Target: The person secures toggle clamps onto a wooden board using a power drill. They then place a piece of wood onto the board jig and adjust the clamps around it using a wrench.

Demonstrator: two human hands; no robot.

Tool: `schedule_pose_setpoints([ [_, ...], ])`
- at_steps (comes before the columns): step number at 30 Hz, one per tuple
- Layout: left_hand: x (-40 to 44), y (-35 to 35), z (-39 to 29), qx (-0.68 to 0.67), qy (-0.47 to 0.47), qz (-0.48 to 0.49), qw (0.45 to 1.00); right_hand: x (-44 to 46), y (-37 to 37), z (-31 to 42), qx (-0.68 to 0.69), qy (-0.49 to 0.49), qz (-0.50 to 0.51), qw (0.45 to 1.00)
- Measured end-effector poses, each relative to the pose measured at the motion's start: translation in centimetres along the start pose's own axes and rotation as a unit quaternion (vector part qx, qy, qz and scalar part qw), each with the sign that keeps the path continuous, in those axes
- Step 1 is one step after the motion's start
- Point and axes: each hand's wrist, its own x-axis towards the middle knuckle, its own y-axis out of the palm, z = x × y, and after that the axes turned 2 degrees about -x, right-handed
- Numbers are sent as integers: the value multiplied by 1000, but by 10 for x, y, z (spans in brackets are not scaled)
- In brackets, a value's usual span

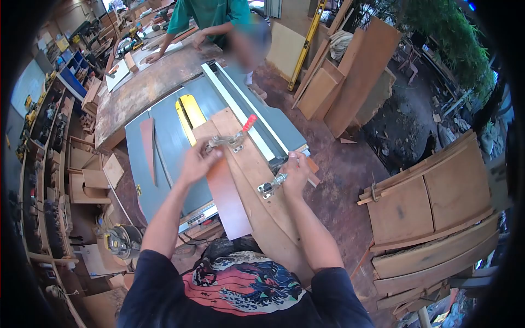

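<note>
At work over a table saw [169,128], with both bare hands on either side of a long wooden board [252,167] fitted with two metal clamps. Reaching from the left with the left hand [198,164], with bent fingers at the left end of the far clamp [224,141], just beside its red handle [250,122]; impossible to tell whether closed on the metal. Reaching from the right with the right hand [296,172], with curled fingers at the near clamp [269,188]; impossible to tell, with the grip hidden, whether clamped on it. Lying along the board's left edge, a smooth reddish panel [227,191]. Farther left on the saw, a thin wooden wedge [147,147]. Beyond, leaning over a worn counter [158,87], a co-worker in a green shirt [210,12]. Propped at far right, a yellow level [306,44].
</note>
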Motion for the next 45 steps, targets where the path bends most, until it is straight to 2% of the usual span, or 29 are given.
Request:
schedule_pose_setpoints([
  [2,-14,17,3,39,-37,-19,998,1,-2,-12,7,4,-1,1000],
  [5,0,29,-41,120,-95,-98,983,0,-2,-10,2,12,-4,1000],
  [8,10,27,-27,124,-85,-73,986,-4,5,13,10,18,-3,1000],
  [17,32,0,18,110,-41,146,982,-7,3,17,12,16,5,1000],
  [20,23,7,43,32,-10,105,994,0,-2,0,8,3,4,1000],
  [23,-32,20,-5,56,-45,-144,987,0,-4,-3,30,6,0,1000],
  [25,-104,41,29,24,-136,-220,966,1,-5,-4,36,-6,4,999],
  [27,-175,55,5,13,-230,-179,956,-1,-4,5,15,16,-7,1000],
  [29,-201,63,-31,-83,-296,-144,941,-4,0,9,28,33,-10,999],
  [30,-219,77,16,30,-226,-118,966,-4,2,9,10,34,-23,999],
  [33,-191,82,-5,-184,-277,-101,938,-9,5,15,-38,-4,-36,999],
  [37,-175,94,-16,-154,-352,-61,921,-6,-9,10,-51,-21,27,998],
  [40,-183,105,1,-86,-299,-86,946,-6,-18,9,55,44,72,995],
  [41,-186,105,7,-54,-287,-84,953,-8,-19,8,44,34,87,995],
  [42,-186,104,14,-48,-324,-36,944,-10,-16,11,34,21,101,994],
  [44,-188,109,25,-74,-354,-13,932,-18,-8,17,-5,-8,96,995],
  [45,-189,111,26,-89,-371,0,924,-24,-7,17,-92,-106,98,985],
])
